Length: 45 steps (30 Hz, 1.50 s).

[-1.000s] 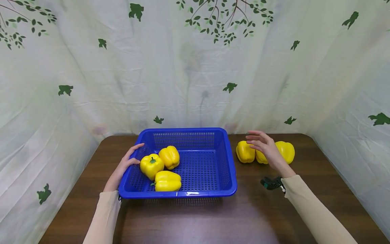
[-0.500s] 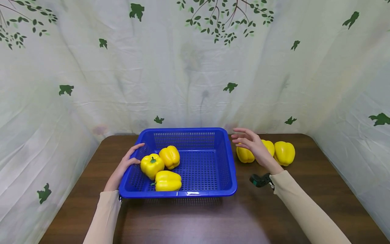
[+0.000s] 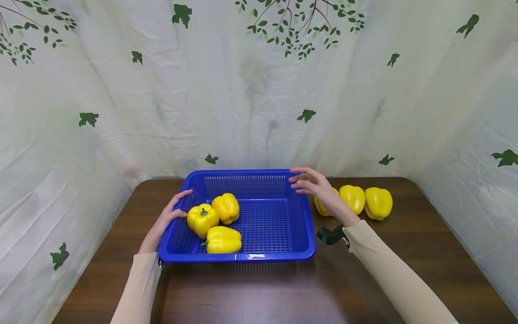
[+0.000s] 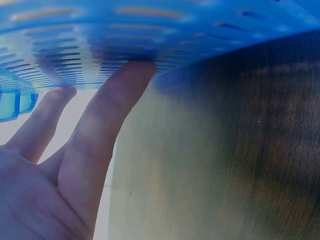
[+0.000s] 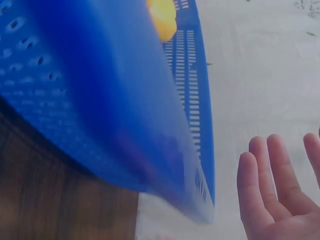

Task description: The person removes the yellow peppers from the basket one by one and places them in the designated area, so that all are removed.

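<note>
A blue plastic basket (image 3: 263,257) with slotted walls stands on the table, three yellow bell peppers (image 3: 202,220) lying in its left half. My left hand (image 3: 162,222) holds the basket's left rim in the head view. From the left wrist view, two fingers (image 4: 107,107) press against the outside of its wall. Over the basket's back right corner hovers my right hand (image 3: 317,186), its fingers loosely spread and holding nothing. The right wrist view shows these fingers (image 5: 285,175) apart from the basket's rim. A yellow bell pepper (image 3: 319,207) is partly hidden behind this hand.
Two more yellow bell peppers (image 3: 352,199) stand in a row to the right of the basket, near the back edge of the brown wooden table (image 3: 396,252). A pale curtain (image 3: 259,103) with a leaf print hangs behind and at both sides.
My right hand has moved left from over the peppers on the table to the basket's back right corner. The left hand, basket and peppers stay as they were.
</note>
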Each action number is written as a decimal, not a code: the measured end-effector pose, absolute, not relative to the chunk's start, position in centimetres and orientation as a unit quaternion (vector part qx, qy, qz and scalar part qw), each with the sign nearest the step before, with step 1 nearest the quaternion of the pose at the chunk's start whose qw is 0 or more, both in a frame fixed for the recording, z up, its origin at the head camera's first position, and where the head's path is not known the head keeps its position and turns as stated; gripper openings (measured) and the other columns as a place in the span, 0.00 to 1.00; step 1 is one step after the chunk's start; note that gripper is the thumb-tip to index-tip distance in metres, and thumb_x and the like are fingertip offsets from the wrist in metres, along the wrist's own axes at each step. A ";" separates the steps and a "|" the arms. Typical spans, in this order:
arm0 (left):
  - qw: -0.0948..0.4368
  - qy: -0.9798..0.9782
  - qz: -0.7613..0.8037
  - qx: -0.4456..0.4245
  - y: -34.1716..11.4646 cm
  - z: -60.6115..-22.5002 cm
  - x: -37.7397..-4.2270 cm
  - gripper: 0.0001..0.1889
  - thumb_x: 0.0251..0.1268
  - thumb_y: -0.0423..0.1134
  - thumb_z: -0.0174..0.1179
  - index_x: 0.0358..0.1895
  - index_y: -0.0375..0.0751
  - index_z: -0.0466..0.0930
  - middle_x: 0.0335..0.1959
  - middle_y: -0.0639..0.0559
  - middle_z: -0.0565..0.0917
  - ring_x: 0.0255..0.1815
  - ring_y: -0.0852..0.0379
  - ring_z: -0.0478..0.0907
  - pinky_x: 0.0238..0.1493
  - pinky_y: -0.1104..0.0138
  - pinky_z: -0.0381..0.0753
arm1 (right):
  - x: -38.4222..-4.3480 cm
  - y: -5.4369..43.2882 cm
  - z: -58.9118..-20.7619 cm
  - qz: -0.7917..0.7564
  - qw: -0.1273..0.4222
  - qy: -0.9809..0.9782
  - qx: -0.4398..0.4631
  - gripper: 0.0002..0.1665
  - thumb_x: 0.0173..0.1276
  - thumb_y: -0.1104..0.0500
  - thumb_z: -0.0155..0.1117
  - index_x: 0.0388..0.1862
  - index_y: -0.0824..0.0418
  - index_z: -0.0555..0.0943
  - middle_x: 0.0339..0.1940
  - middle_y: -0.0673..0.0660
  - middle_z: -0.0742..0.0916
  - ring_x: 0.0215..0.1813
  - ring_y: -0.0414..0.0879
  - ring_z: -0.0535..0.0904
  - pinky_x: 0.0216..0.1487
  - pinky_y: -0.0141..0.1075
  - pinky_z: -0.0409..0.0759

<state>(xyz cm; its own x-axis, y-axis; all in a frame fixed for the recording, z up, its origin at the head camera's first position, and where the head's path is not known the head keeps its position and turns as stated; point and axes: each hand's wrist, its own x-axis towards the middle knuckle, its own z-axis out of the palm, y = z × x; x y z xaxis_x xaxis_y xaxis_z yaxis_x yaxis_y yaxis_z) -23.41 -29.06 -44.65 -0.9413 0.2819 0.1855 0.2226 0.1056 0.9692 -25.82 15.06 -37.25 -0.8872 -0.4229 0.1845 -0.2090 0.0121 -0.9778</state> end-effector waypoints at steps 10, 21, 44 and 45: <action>0.025 0.740 0.650 0.169 -29.1 -44.7 -23.5 0.32 0.60 0.23 0.44 0.71 0.44 0.61 0.68 0.25 0.54 0.57 0.63 0.68 0.53 0.75 0.69 | -26.2 13.1 -36.5 -0.655 0.107 0.713 -0.224 0.23 0.74 0.64 0.50 0.67 0.65 0.69 0.56 0.70 0.78 0.55 0.58 0.77 0.58 0.48 0.72; 0.025 0.738 0.653 0.166 -29.2 -44.8 -23.5 0.32 0.60 0.23 0.44 0.70 0.45 0.62 0.68 0.29 0.56 0.57 0.64 0.68 0.53 0.75 0.69 | -26.6 10.6 -36.5 -0.640 0.143 0.715 -0.242 0.24 0.73 0.64 0.51 0.66 0.67 0.68 0.53 0.66 0.80 0.54 0.61 0.76 0.57 0.51 0.72; 0.026 0.740 0.650 0.171 -29.1 -44.7 -23.4 0.32 0.61 0.23 0.44 0.71 0.43 0.61 0.69 0.26 0.52 0.58 0.64 0.67 0.53 0.75 0.69 | -27.6 5.3 -39.2 -0.562 0.218 0.762 -0.236 0.24 0.74 0.61 0.50 0.68 0.59 0.68 0.57 0.64 0.79 0.52 0.56 0.78 0.56 0.53 0.72; 0.028 0.742 0.648 0.169 -29.1 -44.6 -23.3 0.32 0.61 0.23 0.44 0.71 0.44 0.61 0.69 0.26 0.52 0.58 0.63 0.67 0.53 0.75 0.69 | -27.7 5.2 -39.3 -0.558 0.222 0.763 -0.238 0.24 0.74 0.61 0.49 0.68 0.59 0.67 0.57 0.64 0.79 0.52 0.55 0.78 0.56 0.53 0.72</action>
<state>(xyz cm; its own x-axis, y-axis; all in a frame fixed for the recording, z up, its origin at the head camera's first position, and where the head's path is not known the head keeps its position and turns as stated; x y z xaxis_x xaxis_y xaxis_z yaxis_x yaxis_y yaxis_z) -23.34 -29.12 -44.65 -0.9415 0.2869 0.1768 0.2137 0.1027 0.9715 -27.65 5.15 -39.29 -0.7883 -0.6110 -0.0727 -0.1159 0.2635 -0.9577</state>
